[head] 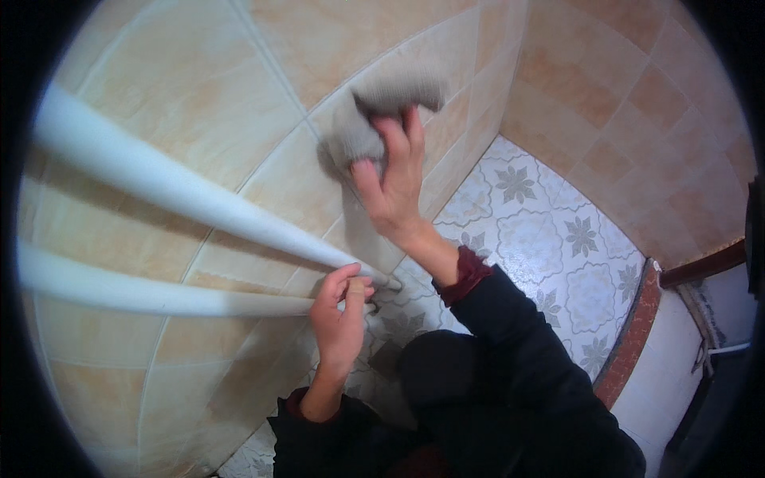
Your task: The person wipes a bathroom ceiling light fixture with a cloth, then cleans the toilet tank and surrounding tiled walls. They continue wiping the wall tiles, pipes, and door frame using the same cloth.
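Observation:
My right hand (394, 173) holds a grey ribbed cloth (397, 89), blurred and partly folded, against or just off the beige wall tiles (287, 54). Part of the cloth hangs past the thumb, and its shadow falls on the wall. Lower down, my left hand (343, 305) is beside the ends of two white pipes, its fingers curled with thumb and fingertips close together. The upper white pipe (209, 209) passes behind its fingertips, and the lower white pipe (167, 299) runs behind the hand. Whether the left hand touches the pipes cannot be told.
Both pipes run along the wall down to the patterned floor tiles (529, 239). A second tiled wall (597, 119) meets the first in a corner. At the right lies a curved reddish-brown floor edging (633, 328), with a dark brown bar (705, 263) near its far end.

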The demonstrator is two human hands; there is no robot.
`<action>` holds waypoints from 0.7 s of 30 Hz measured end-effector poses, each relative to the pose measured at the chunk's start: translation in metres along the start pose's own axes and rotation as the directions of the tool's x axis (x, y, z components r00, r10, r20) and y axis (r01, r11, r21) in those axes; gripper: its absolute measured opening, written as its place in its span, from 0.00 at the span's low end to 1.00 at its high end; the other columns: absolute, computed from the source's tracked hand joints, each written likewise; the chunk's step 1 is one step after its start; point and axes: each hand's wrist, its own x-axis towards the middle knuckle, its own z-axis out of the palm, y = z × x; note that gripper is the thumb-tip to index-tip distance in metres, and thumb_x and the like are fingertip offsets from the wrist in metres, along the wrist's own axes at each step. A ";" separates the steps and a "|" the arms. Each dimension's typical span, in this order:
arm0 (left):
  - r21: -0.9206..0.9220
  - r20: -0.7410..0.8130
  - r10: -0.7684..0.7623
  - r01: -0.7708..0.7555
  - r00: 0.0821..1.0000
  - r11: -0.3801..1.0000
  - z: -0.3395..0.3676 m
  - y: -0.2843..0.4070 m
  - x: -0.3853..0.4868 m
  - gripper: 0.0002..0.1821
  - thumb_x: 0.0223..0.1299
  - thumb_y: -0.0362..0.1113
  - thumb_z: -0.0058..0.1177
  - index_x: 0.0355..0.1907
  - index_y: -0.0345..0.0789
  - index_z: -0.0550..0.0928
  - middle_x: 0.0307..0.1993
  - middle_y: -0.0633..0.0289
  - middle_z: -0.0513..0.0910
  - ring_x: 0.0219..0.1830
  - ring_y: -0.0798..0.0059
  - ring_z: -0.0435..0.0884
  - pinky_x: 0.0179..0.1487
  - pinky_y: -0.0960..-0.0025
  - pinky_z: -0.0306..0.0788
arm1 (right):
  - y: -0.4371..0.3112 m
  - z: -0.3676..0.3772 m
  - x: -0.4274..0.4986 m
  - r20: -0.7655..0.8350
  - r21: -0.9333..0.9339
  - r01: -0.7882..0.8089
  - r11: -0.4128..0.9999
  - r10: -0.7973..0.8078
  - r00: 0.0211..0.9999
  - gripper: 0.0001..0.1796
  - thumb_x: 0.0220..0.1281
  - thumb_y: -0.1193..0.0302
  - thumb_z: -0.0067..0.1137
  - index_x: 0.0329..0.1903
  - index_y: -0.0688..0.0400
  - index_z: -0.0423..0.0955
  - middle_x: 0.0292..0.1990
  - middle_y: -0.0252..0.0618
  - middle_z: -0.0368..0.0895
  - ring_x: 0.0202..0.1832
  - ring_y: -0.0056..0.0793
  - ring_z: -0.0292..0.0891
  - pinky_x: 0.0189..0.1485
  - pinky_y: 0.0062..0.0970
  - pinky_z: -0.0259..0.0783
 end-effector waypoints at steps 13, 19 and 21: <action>0.344 0.029 0.218 -0.215 0.975 0.914 -0.003 -0.029 0.004 0.11 0.68 0.25 0.51 0.51 0.31 0.74 0.37 0.55 0.86 0.39 0.73 0.85 0.47 0.69 0.76 | 0.070 -0.019 -0.292 0.339 0.160 -0.980 -0.117 0.939 -0.057 0.33 0.71 0.59 0.47 0.69 0.66 0.51 0.65 0.54 0.62 0.67 0.45 0.59 0.70 0.39 0.56; 0.464 0.100 0.561 -0.538 0.822 0.704 0.012 -0.044 0.016 0.12 0.58 0.24 0.59 0.46 0.33 0.81 0.33 0.58 0.86 0.32 0.65 0.84 0.40 0.68 0.76 | 0.026 -0.024 -0.222 0.358 0.127 -0.967 0.219 0.899 0.250 0.32 0.67 0.56 0.51 0.67 0.61 0.58 0.59 0.48 0.66 0.62 0.45 0.61 0.67 0.42 0.57; 0.437 0.084 0.637 -0.603 0.766 0.668 0.018 -0.048 0.020 0.12 0.56 0.24 0.60 0.44 0.33 0.82 0.34 0.58 0.86 0.31 0.63 0.83 0.40 0.67 0.76 | 0.004 -0.027 -0.184 0.335 0.096 -0.764 0.638 0.702 0.629 0.30 0.62 0.59 0.55 0.64 0.58 0.65 0.55 0.48 0.68 0.59 0.48 0.64 0.66 0.46 0.58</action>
